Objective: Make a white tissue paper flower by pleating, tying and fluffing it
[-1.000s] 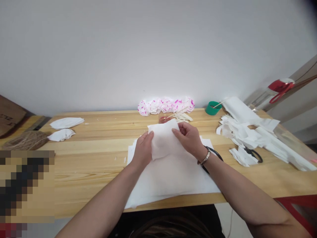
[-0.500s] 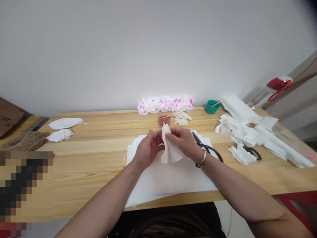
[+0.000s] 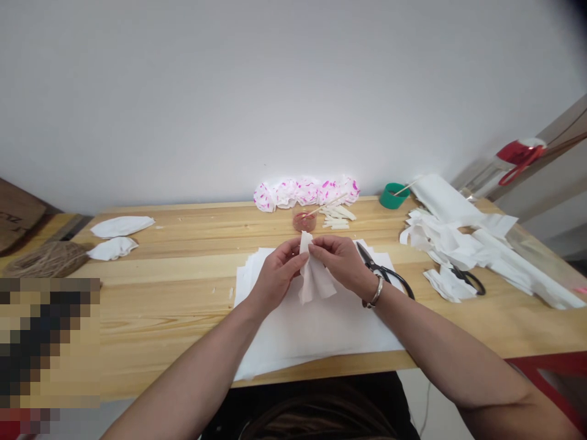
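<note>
A piece of white tissue paper (image 3: 316, 284) hangs in folds between my two hands, over a stack of white paper sheets (image 3: 316, 336). My left hand (image 3: 278, 272) pinches its upper left edge between thumb and fingers. On the other side, my right hand (image 3: 337, 260) grips the upper right edge, thumb in front. Black-handled scissors (image 3: 380, 269) lie on the sheets, partly behind my right wrist. Just beyond the hands stands a small clear cup (image 3: 304, 220) with reddish contents and a thin stick resting in it.
White crumpled paper balls with pink marks (image 3: 307, 192) line the wall. Rolled white strips (image 3: 337, 217), a green cup (image 3: 394, 195) and loose white paper pieces (image 3: 463, 244) lie right of them. Twine (image 3: 48, 260) and two white paper shapes (image 3: 121, 226) sit at left. A clear bottle (image 3: 499, 165) stands far right.
My left fingers have closed onto the tissue, the thumb now pressing on its front. The tissue's lower part has gathered into more folds. My right hand stays almost in place.
</note>
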Available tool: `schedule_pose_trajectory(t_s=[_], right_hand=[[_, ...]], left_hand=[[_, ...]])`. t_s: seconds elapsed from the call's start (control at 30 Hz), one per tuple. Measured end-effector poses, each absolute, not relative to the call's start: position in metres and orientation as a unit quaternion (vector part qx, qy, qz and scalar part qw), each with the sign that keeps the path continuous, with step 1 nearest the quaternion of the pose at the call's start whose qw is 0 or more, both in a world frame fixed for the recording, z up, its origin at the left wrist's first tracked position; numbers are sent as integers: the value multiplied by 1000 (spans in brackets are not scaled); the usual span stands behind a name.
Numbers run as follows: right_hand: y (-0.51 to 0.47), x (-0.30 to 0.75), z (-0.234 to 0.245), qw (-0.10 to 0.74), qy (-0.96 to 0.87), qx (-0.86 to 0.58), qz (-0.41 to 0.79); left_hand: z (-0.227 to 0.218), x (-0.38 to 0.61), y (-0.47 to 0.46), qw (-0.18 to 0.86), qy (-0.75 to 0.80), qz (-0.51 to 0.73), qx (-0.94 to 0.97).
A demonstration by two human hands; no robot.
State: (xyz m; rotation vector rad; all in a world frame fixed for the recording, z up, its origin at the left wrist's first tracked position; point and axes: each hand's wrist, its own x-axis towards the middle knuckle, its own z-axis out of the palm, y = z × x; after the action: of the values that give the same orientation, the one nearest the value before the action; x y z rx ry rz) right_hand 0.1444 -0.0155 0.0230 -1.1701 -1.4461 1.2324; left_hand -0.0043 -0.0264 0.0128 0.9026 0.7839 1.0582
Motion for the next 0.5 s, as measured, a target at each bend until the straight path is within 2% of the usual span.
schedule_pose_trajectory(t_s=[0.27,0.5], right_hand=[[-17,145,25,435,-563,-433,553],[-18,143,21,446,-582,-449,511]], left_hand=[[13,-4,-26,690,359,471,417],[11,-4,-27,685,366,470,421]])
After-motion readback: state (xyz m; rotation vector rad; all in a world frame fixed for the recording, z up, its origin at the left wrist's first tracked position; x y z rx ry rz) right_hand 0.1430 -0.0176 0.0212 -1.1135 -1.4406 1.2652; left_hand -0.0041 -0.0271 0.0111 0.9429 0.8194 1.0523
